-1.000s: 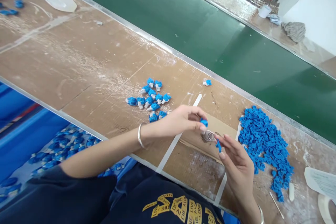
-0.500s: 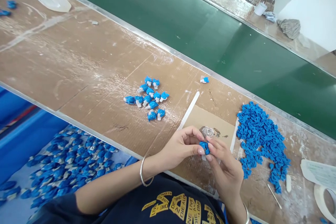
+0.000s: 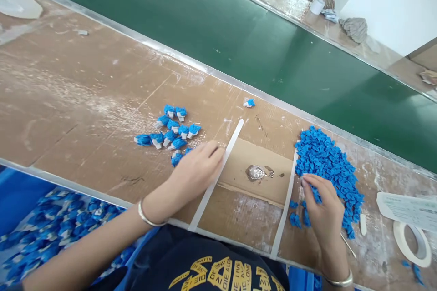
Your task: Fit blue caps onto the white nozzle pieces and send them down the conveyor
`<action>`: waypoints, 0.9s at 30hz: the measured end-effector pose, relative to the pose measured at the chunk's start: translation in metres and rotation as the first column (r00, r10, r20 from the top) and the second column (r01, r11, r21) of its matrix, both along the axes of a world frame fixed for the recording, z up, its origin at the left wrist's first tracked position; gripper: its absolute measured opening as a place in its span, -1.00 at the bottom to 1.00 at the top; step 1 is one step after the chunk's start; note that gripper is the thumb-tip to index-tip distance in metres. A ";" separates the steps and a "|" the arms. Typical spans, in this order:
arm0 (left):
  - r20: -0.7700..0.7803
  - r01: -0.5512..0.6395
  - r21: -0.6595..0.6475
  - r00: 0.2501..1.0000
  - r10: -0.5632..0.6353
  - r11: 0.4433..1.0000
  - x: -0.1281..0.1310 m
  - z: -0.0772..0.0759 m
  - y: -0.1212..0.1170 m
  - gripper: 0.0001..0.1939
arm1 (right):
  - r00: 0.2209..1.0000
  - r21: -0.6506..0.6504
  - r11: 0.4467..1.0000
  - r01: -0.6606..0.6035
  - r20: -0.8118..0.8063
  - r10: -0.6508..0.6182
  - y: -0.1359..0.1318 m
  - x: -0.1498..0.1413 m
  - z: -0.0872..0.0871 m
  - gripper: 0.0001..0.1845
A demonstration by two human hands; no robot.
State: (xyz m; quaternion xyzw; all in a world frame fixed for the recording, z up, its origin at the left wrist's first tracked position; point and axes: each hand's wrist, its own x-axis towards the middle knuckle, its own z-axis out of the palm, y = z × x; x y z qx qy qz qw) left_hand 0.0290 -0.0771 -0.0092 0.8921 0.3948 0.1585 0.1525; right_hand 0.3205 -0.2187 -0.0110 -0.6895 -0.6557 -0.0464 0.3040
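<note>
My left hand (image 3: pixel 200 166) is over the left white strip, beside a cluster of small blue-and-white pieces (image 3: pixel 170 136). Its back faces up and its fingers curl down and closed; whatever they hold is hidden. At the near-left edge of a heap of small blue parts (image 3: pixel 329 170) is my right hand (image 3: pixel 324 204), thumb and forefinger pinched together. Anything between those fingertips is too small to make out. Between the hands lies a piece of cardboard (image 3: pixel 239 159) bearing a clear, shiny puddle (image 3: pixel 256 172).
White strips (image 3: pixel 218 170) cross the brown table (image 3: pixel 102 82). One blue-and-white piece (image 3: pixel 250 102) lies near the green belt (image 3: pixel 205 22). A tape roll (image 3: pixel 398 236) and a white card (image 3: pixel 409 209) are at right. Many pieces (image 3: pixel 68 227) fill a container below left.
My hands were together around a blue-and-white piece and have separated. The left moved left to the cluster, the right moved right to the blue heap. The view has shifted too.
</note>
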 end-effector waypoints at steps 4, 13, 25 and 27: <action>-0.333 -0.010 0.274 0.937 0.105 0.962 -0.010 0.002 0.034 -0.77 | 0.994 -0.108 0.994 0.006 0.110 0.006 0.001 0.035 -0.015 -0.78; -0.198 0.041 0.168 0.980 -0.007 0.985 0.041 0.011 0.102 -0.67 | 0.981 -0.152 0.988 0.019 0.191 0.011 0.009 0.034 -0.032 -0.73; -0.099 0.101 -0.047 0.990 -0.105 0.994 0.084 -0.009 0.158 -0.70 | 0.994 -0.333 0.936 -0.112 -0.026 0.110 0.000 0.035 -0.015 -0.70; -0.093 0.093 -0.053 0.991 -0.097 0.994 0.086 -0.009 0.159 -0.71 | 0.994 -0.291 0.951 -0.103 0.006 0.109 0.002 0.038 -0.011 -0.71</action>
